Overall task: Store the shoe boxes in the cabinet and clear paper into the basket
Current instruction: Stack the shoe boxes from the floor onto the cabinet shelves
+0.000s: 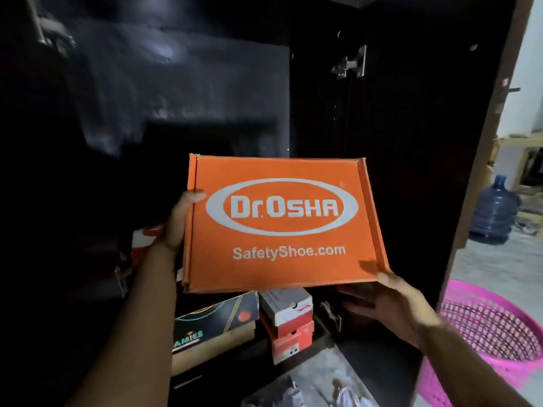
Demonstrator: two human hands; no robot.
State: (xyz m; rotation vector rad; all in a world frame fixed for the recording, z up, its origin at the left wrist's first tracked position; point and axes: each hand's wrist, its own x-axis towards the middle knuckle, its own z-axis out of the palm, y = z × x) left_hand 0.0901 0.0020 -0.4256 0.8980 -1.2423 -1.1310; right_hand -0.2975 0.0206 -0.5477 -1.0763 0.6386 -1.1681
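Note:
An orange shoe box point(282, 224) with a white oval logo is held up in front of the dark open cabinet point(182, 92). My left hand point(180, 218) grips its left edge, thumb on the lid. My right hand point(390, 304) holds the box at its near right corner, thumb on the edge and fingers underneath. Lower in the cabinet lie a black shoe box point(214, 324) and a stack of red and white shoe boxes point(288, 321). The pink basket point(493, 327) stands on the floor to the right. Printed paper point(320, 383) lies at the bottom.
The cabinet's right door point(417, 118) stands open, with a metal hinge on its inner face. A blue water jug point(495, 211) stands on the floor beyond the door. Part of another red and white box point(144, 239) shows behind my left forearm.

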